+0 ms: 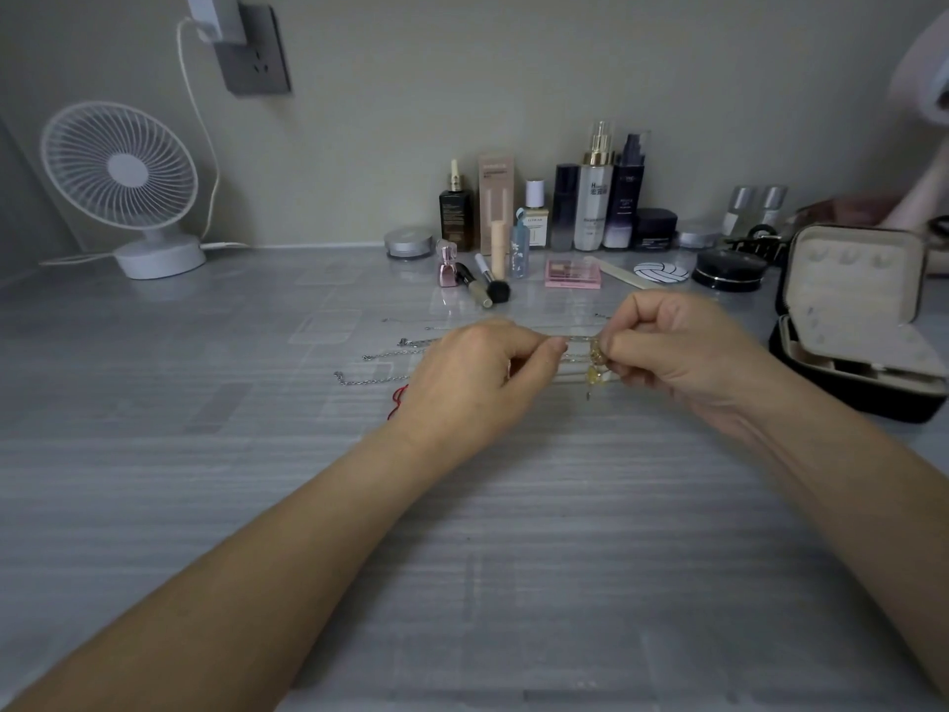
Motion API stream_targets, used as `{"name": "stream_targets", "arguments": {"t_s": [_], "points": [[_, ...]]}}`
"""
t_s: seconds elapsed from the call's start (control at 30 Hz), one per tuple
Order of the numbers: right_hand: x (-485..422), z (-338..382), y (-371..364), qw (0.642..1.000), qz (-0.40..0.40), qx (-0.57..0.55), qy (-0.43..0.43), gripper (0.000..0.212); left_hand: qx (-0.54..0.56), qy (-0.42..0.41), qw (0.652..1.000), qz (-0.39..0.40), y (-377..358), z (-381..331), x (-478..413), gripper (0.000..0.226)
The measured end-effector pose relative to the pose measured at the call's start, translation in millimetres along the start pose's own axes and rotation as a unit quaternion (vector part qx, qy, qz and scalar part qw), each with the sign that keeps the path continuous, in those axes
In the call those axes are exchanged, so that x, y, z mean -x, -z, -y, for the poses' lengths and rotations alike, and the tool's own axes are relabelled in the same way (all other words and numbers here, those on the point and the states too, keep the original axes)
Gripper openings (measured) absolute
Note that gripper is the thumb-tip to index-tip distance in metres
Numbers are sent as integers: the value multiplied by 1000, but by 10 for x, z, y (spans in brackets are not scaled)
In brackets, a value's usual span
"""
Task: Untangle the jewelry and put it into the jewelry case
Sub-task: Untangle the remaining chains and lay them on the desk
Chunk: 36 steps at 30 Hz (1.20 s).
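We pinch the gold chain (pixel 596 355) between the fingers (pixel 554 347) of our left hand (pixel 462 382) and right hand (pixel 683 352), near the open jewelry case (pixel 852 280).

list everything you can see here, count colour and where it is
jewelry case: 1, black with beige lining, open, right edge of table
gold chain: 1, gold with charms, between both hands
silver chains: several, silver, on table left of left hand
red cord: 1, red, by left wrist
fan: 1, white, far left
bottles: a row, mixed colours, along the wall
palette: 1, pink, before the bottles
socket: 1, grey, wall, top left
table: 1, grey, under everything
left hand: 1, pinches gold chain
right hand: 1, pinches gold chain
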State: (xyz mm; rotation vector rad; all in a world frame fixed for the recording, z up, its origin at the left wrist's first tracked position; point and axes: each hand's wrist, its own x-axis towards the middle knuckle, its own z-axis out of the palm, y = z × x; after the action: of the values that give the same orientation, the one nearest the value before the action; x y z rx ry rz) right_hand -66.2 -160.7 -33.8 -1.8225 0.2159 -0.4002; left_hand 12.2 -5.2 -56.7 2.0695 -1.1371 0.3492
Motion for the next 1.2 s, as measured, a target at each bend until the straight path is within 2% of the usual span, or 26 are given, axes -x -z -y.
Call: {"name": "stream_targets", "arguments": {"t_s": [0.1, 0.3, 0.43, 0.53, 0.77, 1.03, 1.2], "points": [[2, 2, -1, 1000, 3, 6, 3, 24, 18, 16, 1000, 5, 8, -13, 4, 23], [22, 13, -23, 1000, 21, 21, 8, 21, 31, 69, 997, -18, 9, -32, 3, 14], [30, 15, -41, 999, 28, 36, 10, 19, 19, 99, 995, -22, 30, -59, 7, 16], [24, 13, -31, 999, 26, 36, 9, 20, 10, 79, 997, -12, 28, -59, 6, 23], [26, 23, 17, 1000, 21, 1, 11, 23, 69, 64, 994, 57, 57, -37, -19, 10], [43, 24, 28, 998, 52, 25, 21, 21, 129, 67, 989, -21, 34, 26, -52, 10], [24, -7, 15, 998, 42, 33, 30, 20, 136, 54, 988, -40, 39, 35, -31, 20]]}}
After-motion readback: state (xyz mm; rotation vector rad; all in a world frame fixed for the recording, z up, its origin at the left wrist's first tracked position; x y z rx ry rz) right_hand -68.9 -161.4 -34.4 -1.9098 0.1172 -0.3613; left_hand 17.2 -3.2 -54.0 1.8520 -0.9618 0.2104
